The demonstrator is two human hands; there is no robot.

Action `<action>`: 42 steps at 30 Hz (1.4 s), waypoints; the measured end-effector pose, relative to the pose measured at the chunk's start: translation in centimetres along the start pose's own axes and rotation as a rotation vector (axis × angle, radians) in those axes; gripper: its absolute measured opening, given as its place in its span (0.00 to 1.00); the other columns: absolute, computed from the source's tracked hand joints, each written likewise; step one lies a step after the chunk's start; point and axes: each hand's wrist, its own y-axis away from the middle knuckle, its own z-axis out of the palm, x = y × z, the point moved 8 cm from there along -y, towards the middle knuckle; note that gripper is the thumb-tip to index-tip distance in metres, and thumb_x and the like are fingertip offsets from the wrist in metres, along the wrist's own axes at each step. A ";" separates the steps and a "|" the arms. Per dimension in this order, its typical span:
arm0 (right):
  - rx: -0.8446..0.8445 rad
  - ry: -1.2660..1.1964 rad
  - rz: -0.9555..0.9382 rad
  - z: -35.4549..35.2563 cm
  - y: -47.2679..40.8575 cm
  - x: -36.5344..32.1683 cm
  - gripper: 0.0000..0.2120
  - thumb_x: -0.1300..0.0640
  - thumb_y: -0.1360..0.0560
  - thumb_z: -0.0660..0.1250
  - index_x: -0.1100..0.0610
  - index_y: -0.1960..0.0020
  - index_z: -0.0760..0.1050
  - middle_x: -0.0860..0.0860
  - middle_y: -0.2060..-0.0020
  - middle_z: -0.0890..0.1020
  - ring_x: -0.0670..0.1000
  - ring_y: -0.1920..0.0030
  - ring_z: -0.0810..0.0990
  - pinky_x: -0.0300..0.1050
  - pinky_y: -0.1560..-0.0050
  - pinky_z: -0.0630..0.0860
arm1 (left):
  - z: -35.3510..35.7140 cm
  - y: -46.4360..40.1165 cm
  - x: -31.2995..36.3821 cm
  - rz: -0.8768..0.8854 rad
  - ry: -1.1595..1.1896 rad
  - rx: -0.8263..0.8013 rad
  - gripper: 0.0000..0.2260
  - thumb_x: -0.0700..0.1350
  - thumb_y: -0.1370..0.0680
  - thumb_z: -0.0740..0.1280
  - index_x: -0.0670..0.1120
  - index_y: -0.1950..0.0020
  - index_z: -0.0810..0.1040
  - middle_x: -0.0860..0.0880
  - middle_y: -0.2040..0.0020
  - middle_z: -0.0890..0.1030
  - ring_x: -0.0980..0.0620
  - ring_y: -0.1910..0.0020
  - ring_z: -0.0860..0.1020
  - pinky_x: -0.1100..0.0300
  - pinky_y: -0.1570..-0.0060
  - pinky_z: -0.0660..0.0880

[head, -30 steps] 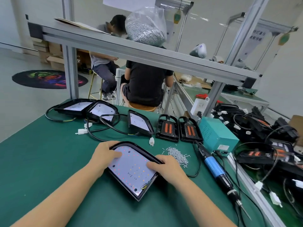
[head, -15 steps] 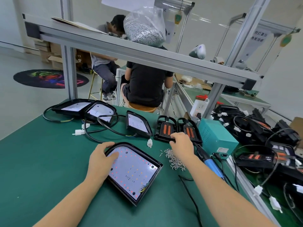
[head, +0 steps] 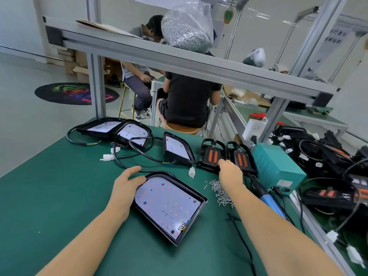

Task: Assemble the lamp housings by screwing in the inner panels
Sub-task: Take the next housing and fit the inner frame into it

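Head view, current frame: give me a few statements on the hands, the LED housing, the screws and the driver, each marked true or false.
1. The left hand rests on the near black lamp housing with the white LED panel. True.
2. The right hand holds the blue-handled electric screwdriver. False: the driver lies on the green bench mat; the hand reaches to the black inner panels with orange strips.
3. The loose pile of small silver screws lies to the right of the near housing. True.
4. The clear bag of silver screws lies on the mat. False: it sits on the aluminium overhead shelf.
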 end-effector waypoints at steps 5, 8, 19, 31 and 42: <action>0.039 0.032 -0.069 -0.5 -0.4 -0.4 0.14 0.70 0.24 0.60 0.60 0.41 0.74 0.57 0.46 0.77 0.58 0.48 0.78 0.44 0.57 0.66 | 0.5 0.4 -0.1 0.035 -0.084 -0.018 0.18 0.32 0.24 0.64 0.46 0.38 0.76 0.46 0.44 0.78 0.53 0.46 0.77 0.63 0.50 0.70; 0.045 0.082 -0.123 -0.7 -0.5 -0.8 0.13 0.71 0.26 0.59 0.60 0.45 0.74 0.57 0.49 0.76 0.57 0.49 0.78 0.45 0.59 0.65 | 0.7 0.4 -0.2 0.066 -0.138 -0.003 0.18 0.30 0.24 0.62 0.47 0.38 0.76 0.48 0.41 0.77 0.52 0.41 0.74 0.60 0.46 0.68; 0.472 -0.149 -0.444 -8.6 3.6 -2.8 0.08 0.74 0.26 0.65 0.68 0.49 0.77 0.62 0.53 0.79 0.62 0.52 0.79 0.54 0.55 0.77 | -0.1 1.4 0.6 0.233 -0.324 0.195 0.13 0.33 0.23 0.61 0.44 0.42 0.77 0.50 0.44 0.77 0.51 0.43 0.74 0.60 0.43 0.68; 0.249 -0.066 -1.209 -9.1 15.5 -8.2 0.18 0.79 0.38 0.67 0.64 0.53 0.80 0.56 0.55 0.81 0.57 0.56 0.81 0.47 0.69 0.78 | -1.5 0.4 1.3 0.022 -0.021 0.090 0.20 0.53 0.17 0.51 0.43 0.40 0.76 0.47 0.49 0.82 0.51 0.46 0.76 0.55 0.38 0.66; 0.114 0.074 -1.231 -7.1 14.2 -7.7 0.18 0.77 0.35 0.59 0.61 0.53 0.79 0.54 0.55 0.81 0.57 0.58 0.79 0.47 0.61 0.79 | 0.2 3.1 2.3 0.234 -0.565 -0.109 0.12 0.40 0.21 0.62 0.49 0.42 0.80 0.48 0.49 0.83 0.46 0.47 0.78 0.54 0.43 0.71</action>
